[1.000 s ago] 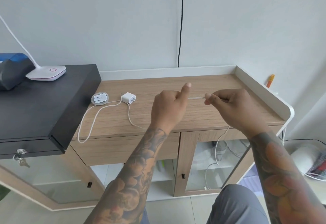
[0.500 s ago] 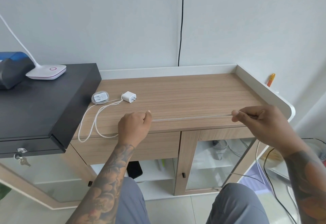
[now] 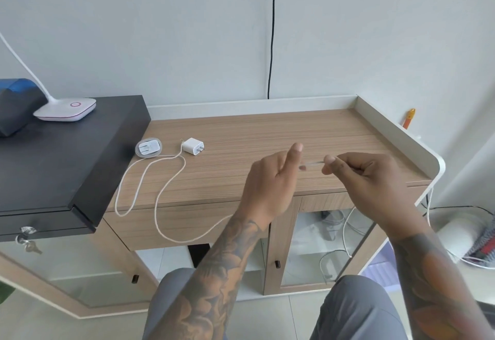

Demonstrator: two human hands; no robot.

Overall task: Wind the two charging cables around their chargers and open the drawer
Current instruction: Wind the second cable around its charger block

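Note:
A white square charger (image 3: 192,146) and a round charger in a clear case (image 3: 148,147) lie at the left end of the wooden cabinet top (image 3: 267,130). Their white cables (image 3: 163,189) loop over the front edge, across the closed wooden drawer front (image 3: 144,228). My left hand (image 3: 270,179) holds one cable in curled fingers, thumb raised. My right hand (image 3: 367,176) pinches the same cable between thumb and forefinger. A short taut stretch (image 3: 312,163) runs between the hands. The cable's tail (image 3: 345,228) hangs below my right hand, in front of the glass door.
A black cabinet (image 3: 61,157) with a key in its drawer stands at the left, bearing a white lamp base (image 3: 65,109) and a dark bag. A white raised rim (image 3: 396,136) edges the top. A black wire (image 3: 272,31) runs down the wall. Glass doors (image 3: 318,246) are below.
Half a second ago my hands were spread wide with the cable stretched low along the front edge. They have come together above the top, and the cable loop now sags over the drawer front.

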